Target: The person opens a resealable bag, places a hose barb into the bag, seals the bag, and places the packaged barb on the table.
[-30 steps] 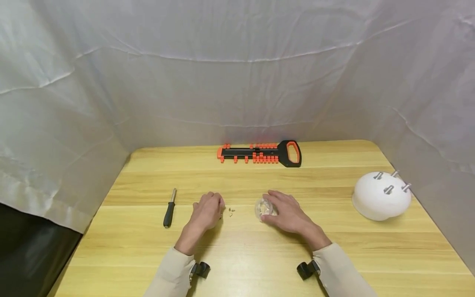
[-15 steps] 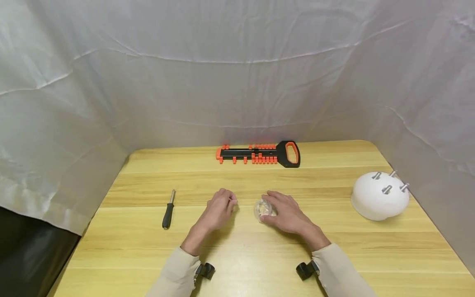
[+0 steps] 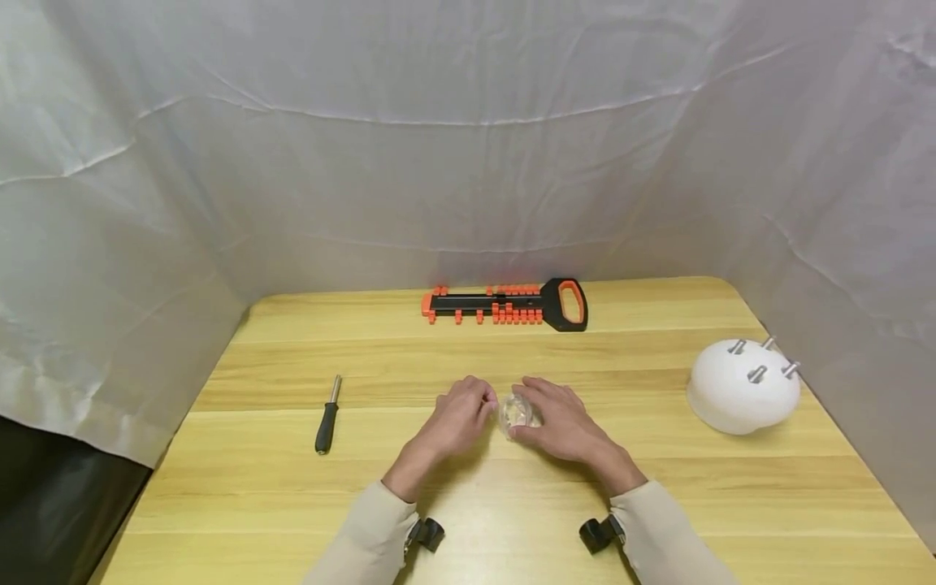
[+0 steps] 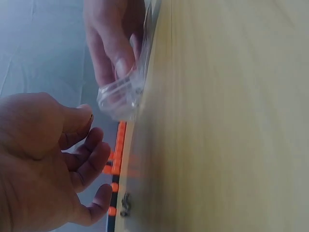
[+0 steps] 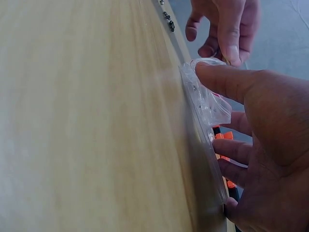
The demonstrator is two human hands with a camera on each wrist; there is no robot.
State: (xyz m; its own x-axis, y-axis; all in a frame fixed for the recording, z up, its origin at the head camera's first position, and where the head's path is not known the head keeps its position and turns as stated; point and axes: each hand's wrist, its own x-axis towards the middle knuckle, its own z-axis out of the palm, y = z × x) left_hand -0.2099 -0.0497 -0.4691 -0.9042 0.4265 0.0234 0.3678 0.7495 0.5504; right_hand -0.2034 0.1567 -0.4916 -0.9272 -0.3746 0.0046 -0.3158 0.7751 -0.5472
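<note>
In the head view my right hand (image 3: 563, 418) holds a small clear round plastic container (image 3: 516, 413), its thumb and fingers curved about the rim. Some small pieces show inside the container. My left hand (image 3: 461, 414) is at the container's left side. Its thumb and index finger pinch a tiny dark metal piece (image 4: 91, 116), mostly hidden by the fingertips. Several small metal pieces (image 5: 169, 21) lie on the wooden table (image 5: 87, 121) near the left hand, also in the left wrist view; the left hand hides them in the head view.
A screwdriver with a black handle (image 3: 327, 426) lies at the left. Along the back edge lies a black and orange rack with a loop handle (image 3: 552, 305). At the right sits a rounded white object (image 3: 734, 394) with several metal studs on top. Grey cloth (image 3: 468, 179) encloses the table.
My left hand has moved right from the loose metal pieces to the container's side, fingertips pinched. The right hand has stayed on the container. The view has shifted slightly.
</note>
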